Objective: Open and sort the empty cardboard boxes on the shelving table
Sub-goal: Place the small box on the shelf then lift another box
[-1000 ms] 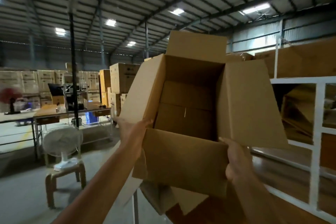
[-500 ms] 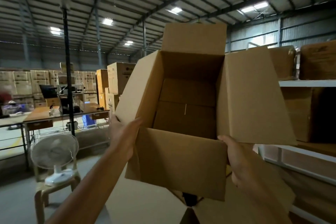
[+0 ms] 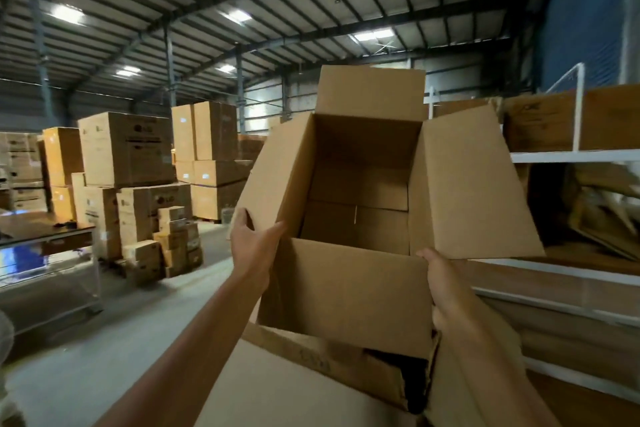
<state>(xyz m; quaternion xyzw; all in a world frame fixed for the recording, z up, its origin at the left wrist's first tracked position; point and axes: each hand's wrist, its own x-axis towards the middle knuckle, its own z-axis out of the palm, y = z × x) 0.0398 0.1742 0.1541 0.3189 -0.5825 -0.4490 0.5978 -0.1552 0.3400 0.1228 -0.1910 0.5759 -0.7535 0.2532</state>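
Observation:
I hold an empty brown cardboard box (image 3: 346, 291) up in front of me, its mouth tilted toward the camera and all its top flaps spread outward. My left hand (image 3: 251, 241) grips the left flap near its lower edge. My right hand (image 3: 446, 291) clasps the box's near right corner, thumb at the rim. The inside shows only the folded bottom flaps. Below it lie other flattened or open cardboard boxes (image 3: 311, 388). The white shelving table (image 3: 568, 156) stands to the right.
More cardboard boxes (image 3: 540, 128) sit on top of the shelving and crumpled cardboard on its lower level. Stacks of printed cartons (image 3: 128, 149) fill the hall at left and centre. A metal-framed table (image 3: 48, 236) stands at far left on the concrete floor.
My view has swung to the right: the fan and stool have left the frame and carton stacks are in view. The box stays held in both hands; my left hand has shifted higher on the flap.

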